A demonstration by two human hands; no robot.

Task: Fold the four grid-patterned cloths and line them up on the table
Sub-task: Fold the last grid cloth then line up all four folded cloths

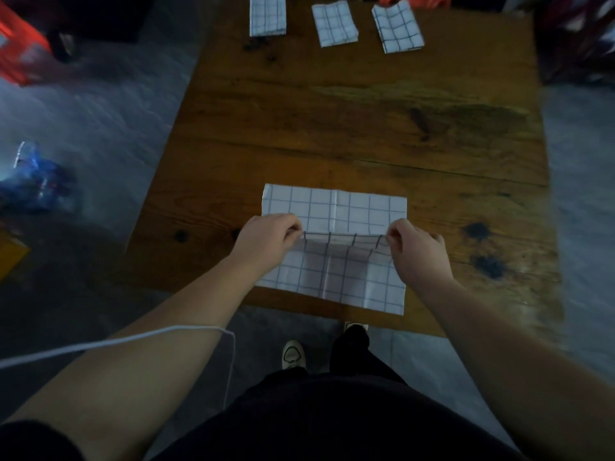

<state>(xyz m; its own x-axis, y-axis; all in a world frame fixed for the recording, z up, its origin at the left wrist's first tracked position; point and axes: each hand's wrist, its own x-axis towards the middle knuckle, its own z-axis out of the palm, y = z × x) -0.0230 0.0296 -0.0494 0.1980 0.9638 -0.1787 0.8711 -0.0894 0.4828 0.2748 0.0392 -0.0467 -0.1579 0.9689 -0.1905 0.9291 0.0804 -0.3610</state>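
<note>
Pinching hands: left hand [269, 236] and right hand [419, 251] each nip the raised edge of the fourth cloth [336, 207] between thumb and curled fingertips, one at each end of that edge.
Fourth cloth: lower centre of frame, on the table [366, 128] close to its near edge. Upper part lies flat, lower part slopes up to the pinch. Fold about half made, my read.
Risk, skew: right pinch sits slightly lower in frame than the left. Laid down like that, edges likely miss and corners stagger.
Risk, slide: nothing pins the flat part, so carrying the flap forward could drag the whole cloth over the wood.
Risk, overhang: cloth's lower edge lies near the table's near edge, and a tug back could pull it off.
Risk, snag: white cord [116, 341] drapes over the left forearm, lower left. Could catch on a reach to the far row.
Row: three folded cloths [334, 24] at top of frame, apart from one another. The right-most is tilted, so a fourth set beside it may copy the tilt.
Red crate [20, 58]: upper left, on the floor [100, 121], blurred. Contents: cannot tell.
Blue bag [33, 181]: left edge, crumpled on the floor. Contents: cannot tell.
</note>
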